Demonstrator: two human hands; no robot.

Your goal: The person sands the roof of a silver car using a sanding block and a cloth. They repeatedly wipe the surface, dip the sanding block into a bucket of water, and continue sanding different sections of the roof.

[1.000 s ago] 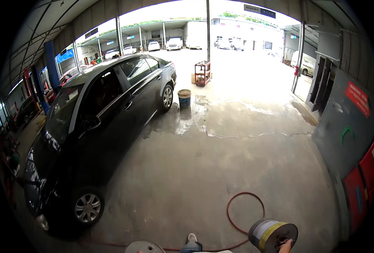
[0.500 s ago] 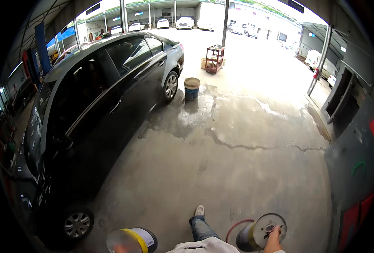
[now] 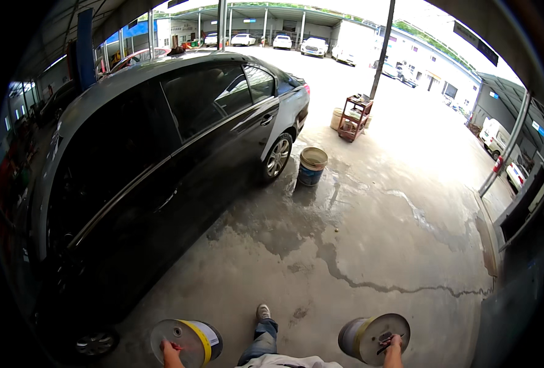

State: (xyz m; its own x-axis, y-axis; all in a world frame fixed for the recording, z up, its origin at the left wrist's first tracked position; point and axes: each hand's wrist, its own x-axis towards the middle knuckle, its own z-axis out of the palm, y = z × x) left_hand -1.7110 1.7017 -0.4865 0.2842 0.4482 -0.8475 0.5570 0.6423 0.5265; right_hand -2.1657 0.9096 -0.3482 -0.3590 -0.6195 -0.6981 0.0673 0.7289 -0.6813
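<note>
At the lower left, a metal drum point(image 3: 161, 331) with a grey lid, a yellow band and a white label hangs tilted beside my leg. My left hand point(image 3: 171, 351) is closed at its lid, over a small reddish part that the fingers mostly cover. On the other side, a similar grey drum point(image 3: 370, 322) with a yellow band is in my right hand point(image 3: 394, 342), whose fingers wrap round a dark handle on its lid. Both drums appear held by their lids, one on each side of me. One foot in a light shoe point(image 3: 263, 311) steps forward between them.
A dark car point(image 3: 223, 129) stands along my left. Past its rear wheel is a blue bucket point(image 3: 311, 167) on wet, cracked concrete point(image 3: 357, 245). Farther off are a red tool cart point(image 3: 354, 119) and a post point(image 3: 383, 49). A wall with a doorway point(image 3: 526, 205) borders the right.
The bucket, cart and car's rear appear lower and farther right in view. My left hand now shows clearly on its drum. A red hose near the right drum has left view.
</note>
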